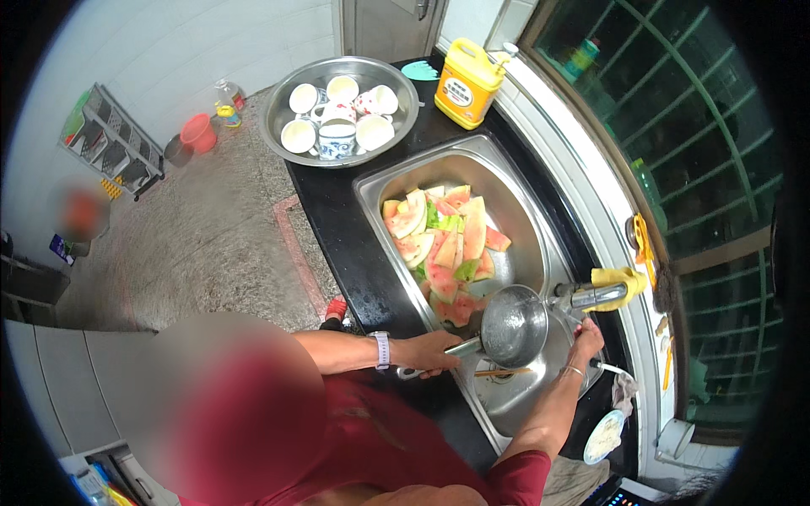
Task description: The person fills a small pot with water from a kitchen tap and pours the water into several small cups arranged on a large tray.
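Observation:
My left hand [427, 354] is closed around the handle of a metal saucepan [514, 326], held over the divider between the two sink basins. The pan's inside looks wet. My right hand [588, 339] is raised beside the faucet [598, 296], at the far side of the smaller basin; its fingers are pinched near the faucet's base, and what they touch is unclear. Watermelon rinds [443, 253] with some green leaves lie in the larger basin of the stainless steel sink [373, 183]. Chopsticks [503, 373] rest across the drain in the smaller basin.
A steel bowl [269, 126] of several mugs stands at the counter's far end, near a yellow detergent jug [471, 82]. A yellow cloth [617, 288] hangs on the faucet. A plate with pale food [604, 436] sits right of the smaller basin. A barred window runs along the right.

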`<state>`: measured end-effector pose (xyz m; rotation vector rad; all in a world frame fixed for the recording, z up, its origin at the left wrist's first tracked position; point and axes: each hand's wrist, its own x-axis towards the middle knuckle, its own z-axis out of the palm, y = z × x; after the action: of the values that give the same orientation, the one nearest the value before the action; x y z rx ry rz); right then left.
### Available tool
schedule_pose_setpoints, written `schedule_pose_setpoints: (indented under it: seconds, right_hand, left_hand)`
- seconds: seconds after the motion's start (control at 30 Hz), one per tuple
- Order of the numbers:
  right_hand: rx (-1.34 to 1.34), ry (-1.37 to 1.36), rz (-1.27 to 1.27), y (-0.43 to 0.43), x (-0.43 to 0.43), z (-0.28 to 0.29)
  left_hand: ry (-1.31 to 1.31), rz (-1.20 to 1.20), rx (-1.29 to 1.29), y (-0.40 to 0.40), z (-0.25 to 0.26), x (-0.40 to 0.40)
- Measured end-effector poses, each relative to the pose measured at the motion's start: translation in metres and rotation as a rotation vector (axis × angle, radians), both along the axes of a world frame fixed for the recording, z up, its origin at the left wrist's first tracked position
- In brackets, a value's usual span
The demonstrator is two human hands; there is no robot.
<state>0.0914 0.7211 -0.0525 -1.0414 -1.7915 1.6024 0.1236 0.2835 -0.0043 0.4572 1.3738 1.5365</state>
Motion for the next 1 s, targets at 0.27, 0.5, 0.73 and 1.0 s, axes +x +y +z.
schedule_pose_setpoints:
  seconds: [0.27, 0.5, 0.73, 1.0]
  right_hand:
    - [0.043, -0.012, 0.015, 0.000, 0.000, -0.003]
    - [0.088, -0.008, 0.003, 0.009, 0.003, -0.013]
    - [0.086, -0.004, -0.041, -0.002, -0.001, -0.006]
    - [0.091, -0.041, -0.058, 0.000, -0.001, -0.009]
  left_hand:
    - [-0.016, 0.007, 0.004, -0.014, 0.013, -0.011]
    - [-0.036, 0.039, -0.045, -0.051, 0.038, -0.025]
    - [-0.098, 0.199, -0.034, -0.106, 0.081, -0.041]
    - [-0.161, 0.479, 0.003, -0.179, 0.132, -0.061]
